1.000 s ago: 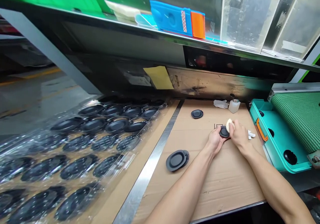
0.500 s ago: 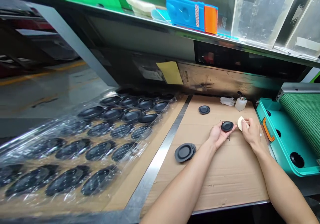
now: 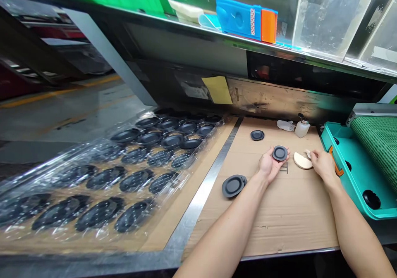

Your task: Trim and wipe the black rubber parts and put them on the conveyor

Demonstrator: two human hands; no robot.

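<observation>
On the palm and fingers of my left hand (image 3: pixel 271 164) rests a small black round plastic part (image 3: pixel 280 153), its dished face turned up. My right hand (image 3: pixel 324 164) is closed at the right edge of a cream half-round pad (image 3: pixel 301 161). Its fingertips pinch a small pale piece there, which seems to belong to the pad. Whether the pad touches the cardboard is unclear. Left of my left forearm lies a small stack of black round parts (image 3: pixel 233 186). Another black part (image 3: pixel 257 135) lies farther back.
A clear plastic tray (image 3: pixel 173 193) with rows of black parts covers the left side. At the right, a teal bin (image 3: pixel 353 183) holds several black parts beside a green conveyor belt (image 3: pixel 378 141). A white bottle (image 3: pixel 302 128) and crumpled tissue (image 3: pixel 285 125) stand at the back. A shelf overhangs.
My right hand has moved right and lowered the cream pad, which now lies flatter. The black part in my left hand has tipped toward me, showing more of its face. The view has shifted slightly.
</observation>
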